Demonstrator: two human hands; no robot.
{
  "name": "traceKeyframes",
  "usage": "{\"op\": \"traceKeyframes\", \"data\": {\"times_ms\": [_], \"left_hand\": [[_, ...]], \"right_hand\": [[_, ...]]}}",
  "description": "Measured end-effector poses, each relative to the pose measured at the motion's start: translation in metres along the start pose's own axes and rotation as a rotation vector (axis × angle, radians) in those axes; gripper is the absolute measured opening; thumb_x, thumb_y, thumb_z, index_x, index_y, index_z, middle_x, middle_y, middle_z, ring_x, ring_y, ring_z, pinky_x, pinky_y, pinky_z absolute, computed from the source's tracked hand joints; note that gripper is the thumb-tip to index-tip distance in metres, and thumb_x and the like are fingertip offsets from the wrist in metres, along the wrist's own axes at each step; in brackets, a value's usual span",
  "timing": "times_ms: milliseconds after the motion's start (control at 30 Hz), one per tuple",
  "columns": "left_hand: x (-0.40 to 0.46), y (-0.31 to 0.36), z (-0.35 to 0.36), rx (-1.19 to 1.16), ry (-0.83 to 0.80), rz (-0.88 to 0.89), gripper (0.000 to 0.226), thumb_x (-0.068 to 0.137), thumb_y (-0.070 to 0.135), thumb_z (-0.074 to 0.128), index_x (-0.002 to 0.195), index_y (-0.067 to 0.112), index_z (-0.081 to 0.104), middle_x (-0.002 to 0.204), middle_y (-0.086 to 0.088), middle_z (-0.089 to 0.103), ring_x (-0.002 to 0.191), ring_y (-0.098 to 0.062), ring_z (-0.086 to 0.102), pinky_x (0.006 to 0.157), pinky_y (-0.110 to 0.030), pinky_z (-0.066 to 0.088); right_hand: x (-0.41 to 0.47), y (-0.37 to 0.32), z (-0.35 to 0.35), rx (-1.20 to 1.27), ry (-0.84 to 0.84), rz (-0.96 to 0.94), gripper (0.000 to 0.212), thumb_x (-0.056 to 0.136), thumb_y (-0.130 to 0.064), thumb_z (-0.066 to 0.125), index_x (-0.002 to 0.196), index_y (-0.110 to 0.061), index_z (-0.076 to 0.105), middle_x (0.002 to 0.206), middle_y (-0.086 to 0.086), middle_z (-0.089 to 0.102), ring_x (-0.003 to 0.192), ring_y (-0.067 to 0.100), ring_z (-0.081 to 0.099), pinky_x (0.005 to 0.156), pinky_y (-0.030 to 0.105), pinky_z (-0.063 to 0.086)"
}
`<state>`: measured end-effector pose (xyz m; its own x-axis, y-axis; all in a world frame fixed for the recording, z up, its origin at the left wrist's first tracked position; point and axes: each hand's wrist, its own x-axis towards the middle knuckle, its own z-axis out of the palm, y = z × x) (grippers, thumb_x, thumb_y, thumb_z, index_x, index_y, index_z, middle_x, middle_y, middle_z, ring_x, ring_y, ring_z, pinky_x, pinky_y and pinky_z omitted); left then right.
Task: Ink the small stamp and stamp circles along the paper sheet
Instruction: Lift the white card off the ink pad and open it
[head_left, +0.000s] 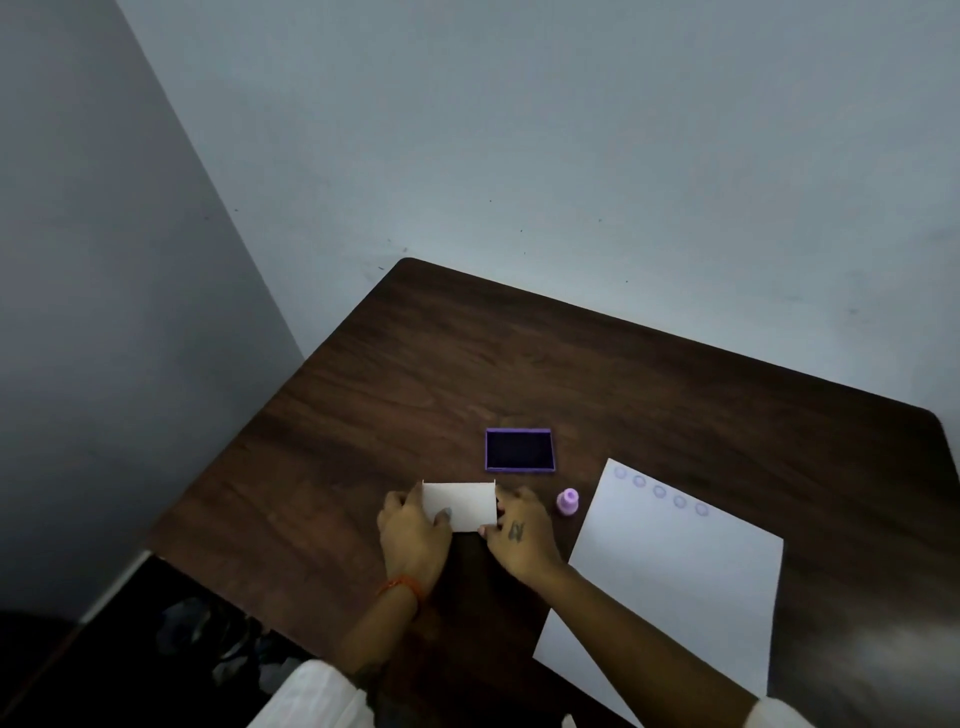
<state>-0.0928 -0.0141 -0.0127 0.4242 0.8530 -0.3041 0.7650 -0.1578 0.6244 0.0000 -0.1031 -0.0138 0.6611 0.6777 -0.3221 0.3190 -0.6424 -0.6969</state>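
I count one dark table (623, 374) across the lower right of the frame. On it I see one paper sheet (675, 587) at right carrying five stamped circles (660, 491), one small stamp (567, 501), one ink pad (519, 450), and one white card (460, 505) between two hands: left hand (413, 535), right hand (522, 535).

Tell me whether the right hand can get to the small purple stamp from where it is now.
Probably yes: the stamp stands upright beside the right hand with bare table between them, but that hand must first release the white lid.
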Motion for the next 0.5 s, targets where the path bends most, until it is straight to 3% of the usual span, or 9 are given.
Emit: {"op": "traceKeyframes", "data": {"times_ms": [167, 233, 333, 400, 500], "left_hand": [[0.0, 0.007, -0.001, 0.122, 0.019, 0.047, 0.059, 0.085, 0.032, 0.059, 0.136, 0.015, 0.036, 0.142, -0.015, 0.038, 0.127, -0.032, 0.037, 0.102, -0.045, 0.041], [-0.002, 0.018, 0.0, 0.113, 0.025, 0.136, 0.059, 0.085, 0.033, 0.06, 0.137, 0.019, 0.035, 0.143, -0.013, 0.036, 0.129, -0.03, 0.036, 0.103, -0.046, 0.041], [-0.005, 0.039, 0.007, 0.004, -0.022, 0.359, 0.06, 0.083, 0.024, 0.064, 0.137, 0.019, 0.036, 0.144, -0.008, 0.037, 0.131, -0.026, 0.034, 0.106, -0.039, 0.036], [-0.009, 0.053, 0.015, -0.047, -0.091, 0.477, 0.061, 0.083, 0.018, 0.064, 0.137, 0.018, 0.037, 0.144, -0.007, 0.037, 0.132, -0.023, 0.034, 0.107, -0.035, 0.034], [-0.012, 0.069, 0.033, -0.046, -0.192, 0.521, 0.06, 0.083, 0.015, 0.064, 0.137, 0.018, 0.036, 0.146, -0.005, 0.037, 0.133, -0.022, 0.036, 0.111, -0.037, 0.035]], "right_hand": [[0.0, -0.002, -0.011, 0.016, -0.001, -0.031, 0.048, 0.08, -0.018, 0.067, 0.125, -0.013, 0.05, 0.132, 0.01, 0.051, 0.118, 0.026, 0.053, 0.097, 0.03, 0.044], [0.0, -0.004, -0.022, 0.045, 0.063, -0.068, 0.038, 0.081, -0.014, 0.066, 0.118, -0.013, 0.055, 0.125, 0.009, 0.056, 0.112, 0.024, 0.057, 0.094, 0.026, 0.043], [-0.004, -0.002, -0.042, 0.118, 0.22, -0.064, 0.042, 0.082, -0.011, 0.065, 0.123, -0.015, 0.054, 0.129, 0.007, 0.054, 0.108, 0.019, 0.059, 0.097, 0.026, 0.045], [-0.006, 0.003, -0.054, 0.135, 0.327, -0.059, 0.042, 0.083, -0.011, 0.064, 0.123, -0.016, 0.053, 0.129, 0.007, 0.053, 0.107, 0.018, 0.06, 0.088, 0.018, 0.044], [-0.007, 0.016, -0.065, 0.112, 0.411, -0.016, 0.04, 0.082, -0.016, 0.066, 0.121, -0.017, 0.055, 0.128, 0.008, 0.054, 0.109, 0.021, 0.058, 0.087, 0.024, 0.048]]}}
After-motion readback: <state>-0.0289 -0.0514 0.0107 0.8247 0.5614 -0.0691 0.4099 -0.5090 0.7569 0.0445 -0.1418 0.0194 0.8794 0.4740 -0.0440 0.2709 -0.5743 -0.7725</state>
